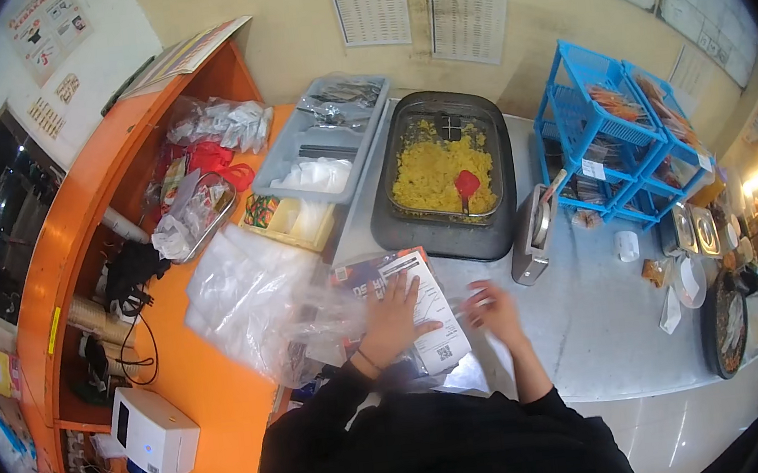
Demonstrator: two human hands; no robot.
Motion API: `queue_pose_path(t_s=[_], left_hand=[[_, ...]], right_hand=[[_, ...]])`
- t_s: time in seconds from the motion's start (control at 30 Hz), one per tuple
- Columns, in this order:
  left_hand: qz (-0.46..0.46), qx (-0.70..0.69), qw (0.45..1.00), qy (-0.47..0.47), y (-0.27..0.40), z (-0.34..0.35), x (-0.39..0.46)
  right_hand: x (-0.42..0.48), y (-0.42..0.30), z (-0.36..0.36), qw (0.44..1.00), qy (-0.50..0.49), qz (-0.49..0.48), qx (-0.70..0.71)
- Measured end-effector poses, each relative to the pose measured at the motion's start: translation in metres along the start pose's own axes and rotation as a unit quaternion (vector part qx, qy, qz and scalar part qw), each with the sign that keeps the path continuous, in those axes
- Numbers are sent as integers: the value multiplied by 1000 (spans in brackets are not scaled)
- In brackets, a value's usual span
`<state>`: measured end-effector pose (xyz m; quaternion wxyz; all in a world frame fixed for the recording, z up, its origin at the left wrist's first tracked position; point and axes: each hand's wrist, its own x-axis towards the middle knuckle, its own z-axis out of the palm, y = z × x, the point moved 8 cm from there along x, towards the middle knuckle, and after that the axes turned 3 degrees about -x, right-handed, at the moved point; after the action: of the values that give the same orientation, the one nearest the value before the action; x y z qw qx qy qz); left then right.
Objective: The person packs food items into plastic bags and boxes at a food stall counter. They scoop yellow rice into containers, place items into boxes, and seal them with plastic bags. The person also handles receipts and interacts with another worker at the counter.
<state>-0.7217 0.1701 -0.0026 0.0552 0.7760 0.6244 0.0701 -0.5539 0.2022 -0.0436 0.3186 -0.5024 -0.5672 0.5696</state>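
Observation:
My left hand [394, 318] lies spread on a printed package in clear plastic [362, 276], with its fingers over a white paper slip [441, 330] that bears print and a printed code. Close to the slip's right edge is my right hand [491, 311], its fingers curled and blurred; whether it pinches something, I cannot tell. Clear plastic bags [253, 291] spread out to the left of the package. Beyond the hands, a glass dish of yellow rice [438, 168] with a red spatula [466, 184] sits on a dark tray [420, 235].
A metal dispenser [531, 238] stands right of the tray, near blue stacked baskets [615, 173]. Grey bins [268, 172] and a yellow divided box [320, 232] are at the back left. A white printer [154, 433] rests on the orange counter [218, 385]. A stone mortar [708, 333] is far right.

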Motion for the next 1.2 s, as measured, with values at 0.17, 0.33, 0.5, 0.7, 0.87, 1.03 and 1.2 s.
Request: queue_pose_path(t_s=[0.17, 0.33, 0.5, 0.7, 0.87, 1.03, 1.2], left_hand=[[33, -24, 999, 2, -1, -6, 3], [59, -35, 998, -11, -3, -7, 9], [58, -37, 998, 0, -4, -3, 8], [66, -83, 994, 11, -3, -5, 8], [72, -70, 995, 0, -2, -3, 10], [71, -76, 995, 9, -3, -6, 9], [62, -68, 996, 8, -8, -4, 7]], right_hand=[[12, 89, -215, 833, 526, -23, -170], [44, 91, -180, 931, 285, 165, 156], [35, 64, -156, 889, 379, 152, 209], [31, 84, -129, 801, 454, -128, 369], [20, 108, -113, 768, 438, -138, 446], [38, 160, -86, 768, 240, 189, 563], [41, 40, -40, 924, -7, 84, 372]])
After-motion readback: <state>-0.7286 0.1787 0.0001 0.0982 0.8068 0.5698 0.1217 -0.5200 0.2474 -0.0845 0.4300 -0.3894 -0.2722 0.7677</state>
